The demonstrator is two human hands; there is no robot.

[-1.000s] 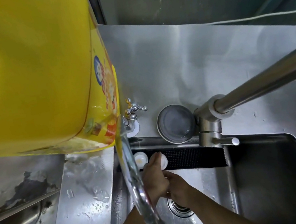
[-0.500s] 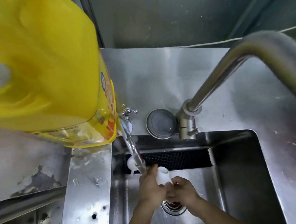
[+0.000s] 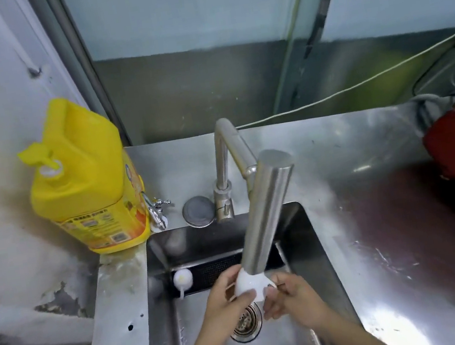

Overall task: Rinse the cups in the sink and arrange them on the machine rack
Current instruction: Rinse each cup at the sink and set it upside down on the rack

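Down in the shiny metal sink (image 3: 312, 236), two hands hold one small white cup (image 3: 250, 285) right under the end of the big faucet (image 3: 264, 211). The left hand (image 3: 225, 305) curls its fingers around the cup's round side, thumb on top. The right hand (image 3: 294, 299) pinches the cup's rim with its fingertips. The cup is smooth and round like an egg; what is inside it cannot be seen.

Below the hands is the round drain (image 3: 247, 324), with little holes in it. A second white cup (image 3: 182, 279) sits at the back of the sink on a black bumpy mat (image 3: 219, 266), well apart from the hands.

On the counter corner stands a big yellow plastic jug (image 3: 87, 187) with a white cap and a bright label. Beside it is a small silver tap (image 3: 156, 209), then a flat round metal lid (image 3: 199, 211). The steel counter (image 3: 369, 180) is wet and shiny.
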